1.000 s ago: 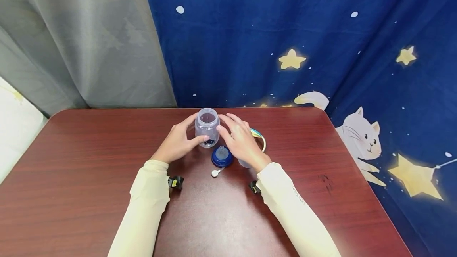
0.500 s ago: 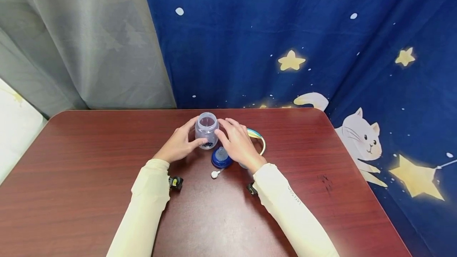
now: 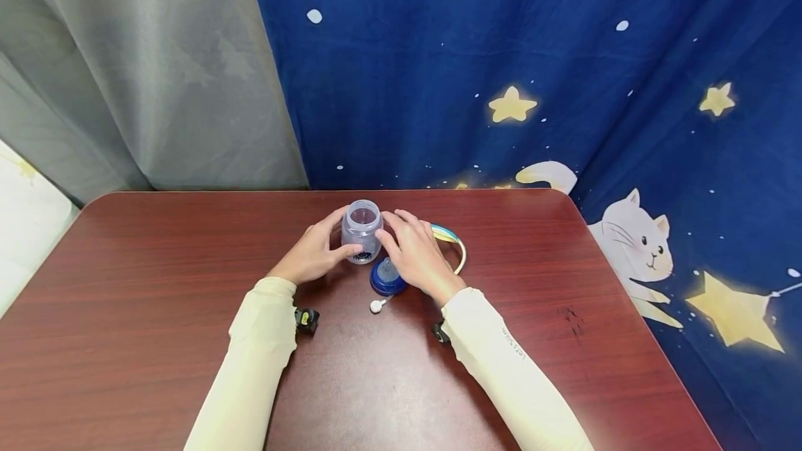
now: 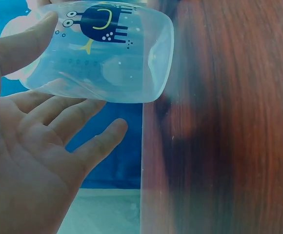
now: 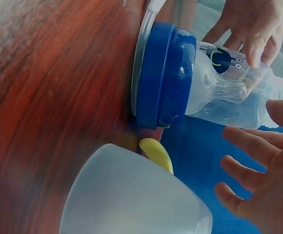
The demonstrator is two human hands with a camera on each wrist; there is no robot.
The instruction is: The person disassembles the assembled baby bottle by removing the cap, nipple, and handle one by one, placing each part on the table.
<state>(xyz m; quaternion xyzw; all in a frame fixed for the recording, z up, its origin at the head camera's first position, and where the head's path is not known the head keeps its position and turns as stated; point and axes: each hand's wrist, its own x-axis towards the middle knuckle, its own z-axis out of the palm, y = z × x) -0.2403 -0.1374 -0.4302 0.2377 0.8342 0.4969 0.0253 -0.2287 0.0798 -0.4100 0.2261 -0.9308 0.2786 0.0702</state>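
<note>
We log the left hand [image 3: 311, 256] curled round the left side of the clear bottle [image 3: 361, 231]: the thumb lies across the near face, the fingers reach behind. In the left wrist view the thumb tip presses the bottle wall beside a dark printed figure, while the other fingers [image 4: 78, 109] lie fairly straight under and behind the bottle, so we read the grasp as loose. The right hand [image 3: 414, 256] meets the bottle from the right. Its fingertips touch the wall near the neck; in the right wrist view the fingers [image 5: 251, 146] are spread and only lightly bent, and we cannot tell whether they grip or merely rest there.

The bottle stands upright and open-mouthed on the table [image 3: 150, 312], near the far edge at the centre. Just before it, partly under the right palm, sits the blue collar with its clear teat [image 3: 386, 277], teat upward. A small white piece [image 3: 376, 305] lies on the wood just in front of the collar; we cannot make out what it is. A pale ring handle [image 3: 456, 246] shows beyond the right hand, mostly covered. The right wrist view also shows a clear cap [image 5: 131, 195] close to the lens, cut off at the bottom edge, and a yellow tab [image 5: 156, 153] beside the collar.

A star-patterned blue cloth [image 3: 532, 68] and a grey curtain [image 3: 138, 68] hang behind.
</note>
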